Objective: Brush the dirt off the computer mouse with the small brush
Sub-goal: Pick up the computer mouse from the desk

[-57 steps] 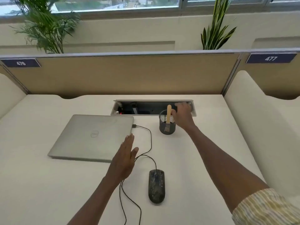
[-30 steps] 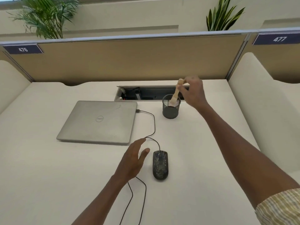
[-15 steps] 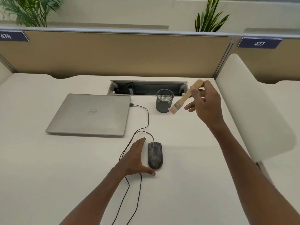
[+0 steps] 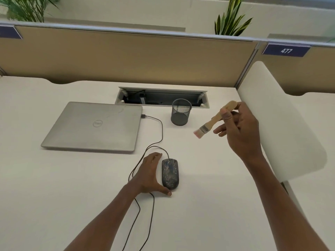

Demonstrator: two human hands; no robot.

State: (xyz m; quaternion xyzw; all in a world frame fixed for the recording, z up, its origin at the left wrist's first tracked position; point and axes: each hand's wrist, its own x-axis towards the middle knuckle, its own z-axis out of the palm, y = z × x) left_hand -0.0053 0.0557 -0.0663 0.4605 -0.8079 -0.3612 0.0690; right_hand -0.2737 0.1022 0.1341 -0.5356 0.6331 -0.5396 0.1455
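The right hand [image 4: 239,131] has lifted the brush [image 4: 212,122] clear of the mesh cup [image 4: 180,113], grip pinched on its handle. The left hand [image 4: 150,173], fingers spread, now cups the dirty mouse [image 4: 170,173] on the worktop [image 4: 54,187].

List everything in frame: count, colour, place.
laptop: 1, silver, closed, desk left
mouse: 1, dark, dirt-speckled, desk centre, wired to laptop
cable: 1, black, laptop to mouse
mesh cup: 1, black, behind mouse
brush: 1, wooden handle, pale bristles, in air right of cup
cable tray: 1, grey, desk rear
plants: 2, green, behind partition
sign 477: 1, blue, partition right
left hand: 1, against mouse's left side
right hand: 1, fingers holding brush
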